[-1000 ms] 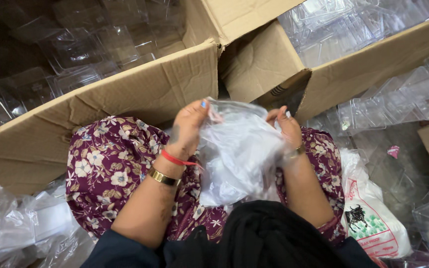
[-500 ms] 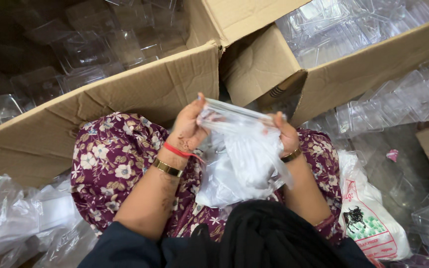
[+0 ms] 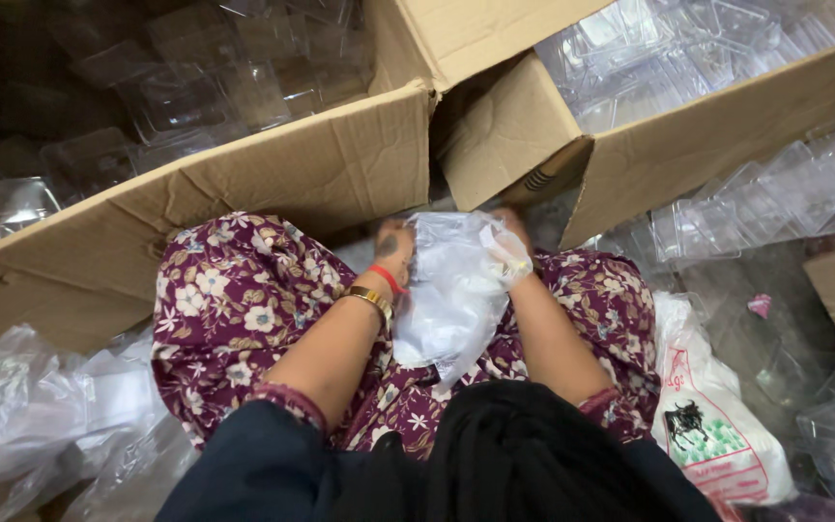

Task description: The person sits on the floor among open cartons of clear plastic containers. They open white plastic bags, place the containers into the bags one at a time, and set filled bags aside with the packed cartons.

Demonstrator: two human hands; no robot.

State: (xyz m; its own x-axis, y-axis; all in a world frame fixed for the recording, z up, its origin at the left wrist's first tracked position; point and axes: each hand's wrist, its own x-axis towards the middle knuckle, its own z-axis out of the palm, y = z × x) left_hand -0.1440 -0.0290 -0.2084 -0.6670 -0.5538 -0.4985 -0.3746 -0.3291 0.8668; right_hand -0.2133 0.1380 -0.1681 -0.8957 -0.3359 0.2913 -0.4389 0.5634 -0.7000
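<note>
A crumpled clear plastic bag (image 3: 446, 295) hangs over my lap, which is covered by maroon floral cloth. My left hand (image 3: 393, 249) grips the bag's upper left edge; the wrist wears a red band and a gold bangle. My right hand (image 3: 512, 242) holds the upper right edge and is mostly hidden behind the plastic. Both hands sit close together just in front of the gap between two cardboard boxes.
A large cardboard box (image 3: 273, 184) at left holds clear plastic containers. A second cardboard box (image 3: 717, 126) at right is also filled with them. Stacked clear trays (image 3: 775, 203) lie at right, a printed white bag (image 3: 717, 425) by my right knee, and loose plastic bags (image 3: 41, 416) at lower left.
Both hands have moved forward and down with the bag, toward the gap between the boxes. The bag's top, stretched wide before, is now bunched between the hands.
</note>
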